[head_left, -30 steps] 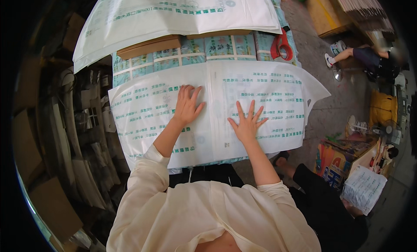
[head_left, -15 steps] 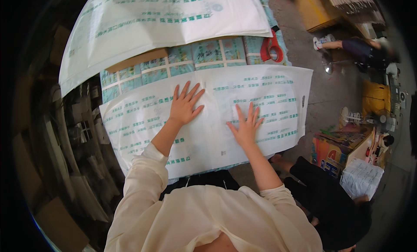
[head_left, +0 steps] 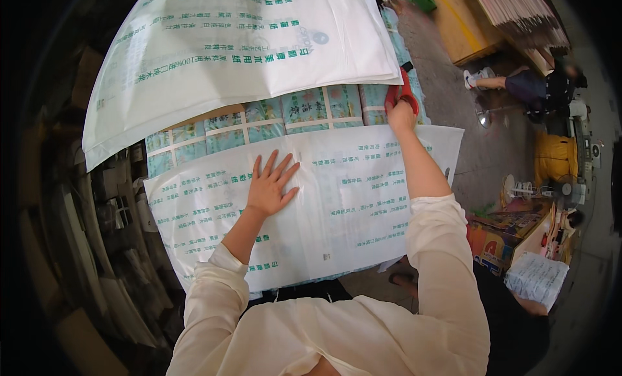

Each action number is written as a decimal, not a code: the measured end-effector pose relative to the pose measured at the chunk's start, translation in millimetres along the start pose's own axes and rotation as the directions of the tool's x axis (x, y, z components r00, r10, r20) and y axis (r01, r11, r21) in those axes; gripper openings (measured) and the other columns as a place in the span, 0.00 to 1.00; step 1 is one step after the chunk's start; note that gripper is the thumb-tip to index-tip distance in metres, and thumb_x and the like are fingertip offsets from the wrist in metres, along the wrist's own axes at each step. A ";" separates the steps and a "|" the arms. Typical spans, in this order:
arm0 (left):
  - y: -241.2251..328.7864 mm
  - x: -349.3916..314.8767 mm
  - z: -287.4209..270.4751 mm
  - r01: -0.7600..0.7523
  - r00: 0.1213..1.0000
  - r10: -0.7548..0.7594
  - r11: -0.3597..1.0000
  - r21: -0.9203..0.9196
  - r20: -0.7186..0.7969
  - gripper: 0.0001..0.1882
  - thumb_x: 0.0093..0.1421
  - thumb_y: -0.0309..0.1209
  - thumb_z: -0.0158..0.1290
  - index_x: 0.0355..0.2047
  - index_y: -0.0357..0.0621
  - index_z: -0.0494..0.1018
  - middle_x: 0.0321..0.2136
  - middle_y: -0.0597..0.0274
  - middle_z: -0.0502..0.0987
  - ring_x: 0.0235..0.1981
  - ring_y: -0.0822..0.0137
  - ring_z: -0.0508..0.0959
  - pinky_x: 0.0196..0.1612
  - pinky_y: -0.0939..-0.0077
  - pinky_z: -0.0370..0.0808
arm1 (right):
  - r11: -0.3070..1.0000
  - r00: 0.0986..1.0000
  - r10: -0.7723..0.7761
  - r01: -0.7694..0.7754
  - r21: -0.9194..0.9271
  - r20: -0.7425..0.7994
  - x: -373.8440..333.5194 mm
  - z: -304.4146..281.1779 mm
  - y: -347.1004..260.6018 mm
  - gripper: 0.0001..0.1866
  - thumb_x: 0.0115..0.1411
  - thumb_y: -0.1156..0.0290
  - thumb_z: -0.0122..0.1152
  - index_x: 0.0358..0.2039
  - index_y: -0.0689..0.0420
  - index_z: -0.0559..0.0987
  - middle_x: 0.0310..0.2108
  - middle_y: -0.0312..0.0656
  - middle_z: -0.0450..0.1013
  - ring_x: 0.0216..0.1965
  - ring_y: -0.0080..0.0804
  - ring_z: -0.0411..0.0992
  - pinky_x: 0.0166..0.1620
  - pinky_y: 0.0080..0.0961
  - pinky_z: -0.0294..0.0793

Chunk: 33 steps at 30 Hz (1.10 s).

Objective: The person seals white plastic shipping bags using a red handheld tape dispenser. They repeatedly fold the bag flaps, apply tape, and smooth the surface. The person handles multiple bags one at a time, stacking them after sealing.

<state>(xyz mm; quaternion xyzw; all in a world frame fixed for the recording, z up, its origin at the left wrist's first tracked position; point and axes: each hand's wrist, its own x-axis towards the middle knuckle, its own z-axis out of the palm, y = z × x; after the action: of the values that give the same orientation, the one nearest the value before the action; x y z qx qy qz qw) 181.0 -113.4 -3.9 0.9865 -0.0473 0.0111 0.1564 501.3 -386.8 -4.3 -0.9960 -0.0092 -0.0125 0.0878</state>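
Observation:
A wide white plastic bag (head_left: 343, 214) with green print lies across the front of the stack, a slot-shaped handle hole near its right edge. My left hand (head_left: 267, 185) rests flat on its left half, fingers spread. Stretched toward the far right, my right hand (head_left: 402, 117) has its fingers around the red-handled scissors (head_left: 408, 93); the blades are mostly out of sight. Between this bag and a pile of similar white bags (head_left: 246, 45) at the back, blue-green patterned packages (head_left: 262, 113) with white strapping show.
A strip of brown cardboard (head_left: 214, 115) sticks out under the far pile. On the left stand shelves (head_left: 110, 246) of stacked flat material. Two other people are to the right, one seated (head_left: 531, 84) and one in black close by (head_left: 505, 311), near a printed carton (head_left: 502, 243).
My right hand has left the front bag and reached up and right to the scissors. My left hand has stayed flat on the bag. The head view has shifted slightly.

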 end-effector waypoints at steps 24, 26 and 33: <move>-8.9 -7.6 3.5 0.015 0.997 -0.021 0.997 -0.073 -0.080 0.32 0.58 0.53 0.48 0.60 0.55 0.64 0.64 0.69 0.60 0.68 0.59 0.51 0.68 0.48 0.39 | -0.530 0.677 -0.351 -0.713 0.458 0.647 -276.8 -97.1 -60.4 0.18 0.67 0.60 0.40 0.35 0.61 0.73 0.15 0.35 0.62 0.17 0.26 0.59 0.38 0.32 0.66; -10.2 -8.8 4.1 0.025 0.997 -0.031 0.996 -0.082 -0.074 0.33 0.57 0.53 0.49 0.60 0.52 0.64 0.63 0.70 0.61 0.68 0.60 0.52 0.68 0.48 0.40 | -0.419 0.680 -0.280 -0.722 0.550 0.678 -269.2 -97.7 -72.3 0.17 0.66 0.61 0.42 0.36 0.62 0.73 0.17 0.38 0.65 0.18 0.30 0.62 0.39 0.34 0.67; -14.9 -10.8 7.1 0.005 0.992 -0.024 0.988 -0.152 -0.121 0.33 0.57 0.52 0.51 0.59 0.51 0.65 0.63 0.69 0.60 0.68 0.60 0.52 0.68 0.48 0.41 | -0.006 0.742 -0.150 -0.662 0.749 0.654 -245.8 -99.8 -114.2 0.16 0.65 0.64 0.48 0.40 0.66 0.74 0.24 0.45 0.73 0.22 0.34 0.69 0.31 0.30 0.69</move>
<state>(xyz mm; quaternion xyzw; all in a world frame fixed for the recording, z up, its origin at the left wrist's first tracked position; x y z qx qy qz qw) 171.7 -100.5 -15.6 0.9695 -0.0311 0.0669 0.2337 251.0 -295.9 107.4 -0.5820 0.1592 0.3129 0.7335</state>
